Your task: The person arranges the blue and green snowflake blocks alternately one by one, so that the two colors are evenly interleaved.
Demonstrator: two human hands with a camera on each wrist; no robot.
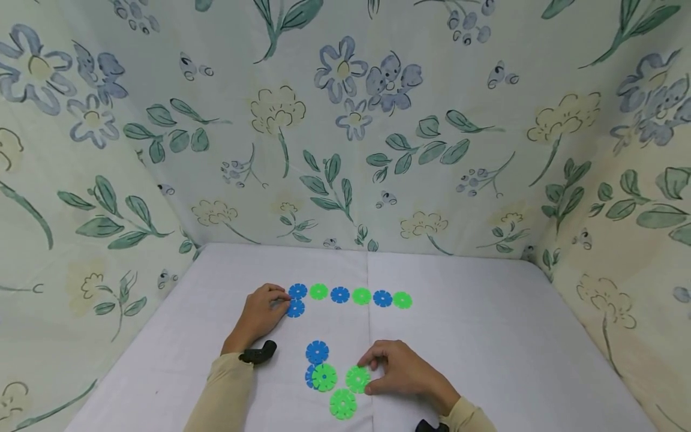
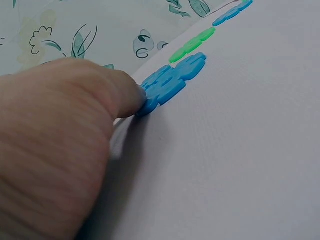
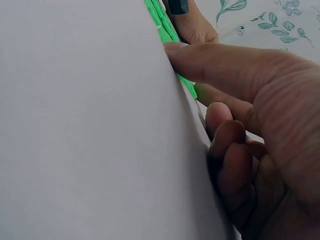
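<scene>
Flat, notched plastic snowflake discs lie on the white cloth. At the row's left end, my left hand [image 1: 264,309] pinches the edge of a blue disc [image 1: 295,308], which touches the row's first blue disc [image 1: 297,291] just above it. In the left wrist view the thumb [image 2: 127,95] is against its edge; the other fingers are hidden. Nearer the front, my right hand [image 1: 402,369] holds a green disc [image 1: 358,379] between thumb and index finger, the other fingers curled under. Another green disc [image 1: 343,404] lies just below it.
The row continues rightward with alternating green and blue discs, ending at a green disc [image 1: 402,300]. Left of the right hand, a green disc [image 1: 324,377] overlaps a blue disc [image 1: 310,377], below another blue disc [image 1: 317,352]. Floral cloth walls [image 1: 345,180] surround the table [image 1: 475,312].
</scene>
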